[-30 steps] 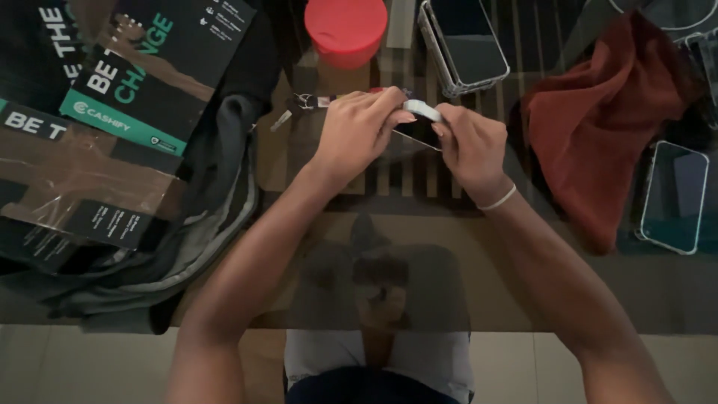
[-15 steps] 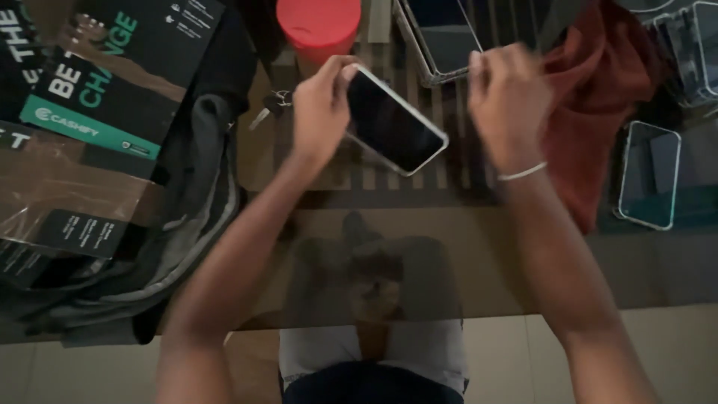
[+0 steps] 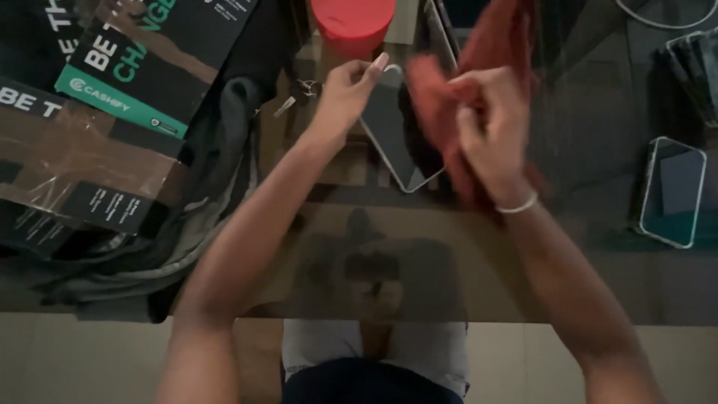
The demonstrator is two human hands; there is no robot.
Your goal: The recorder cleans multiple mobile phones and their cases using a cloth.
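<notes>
Two hands meet over the glass table [image 3: 598,284], and what counts is how the phone [image 3: 393,135] lies between them. Your left hand [image 3: 345,93] pinches the phone at its far top edge, fingers closed on the rim, so the slab hangs tilted with its dark screen facing up toward you. Its long axis runs from far left, under your fingers, down toward near right, where the lower corner sits just above the table. Your right hand [image 3: 486,123] is closed around a bunched red cloth [image 3: 449,97], which drapes from your fist and overlaps the right side of the screen; whether cloth and glass actually touch there is blurred. So the phone lies to the left of your right grip and just beside it, with the free lower end of the screen nearer your right hand than your left. A red cup [image 3: 353,21] stands far of the left hand, close to the fingertips. Printed dark packets [image 3: 112,82] lie well apart on the left, and another phone [image 3: 673,191] rests flat at the right, also well apart.
</notes>
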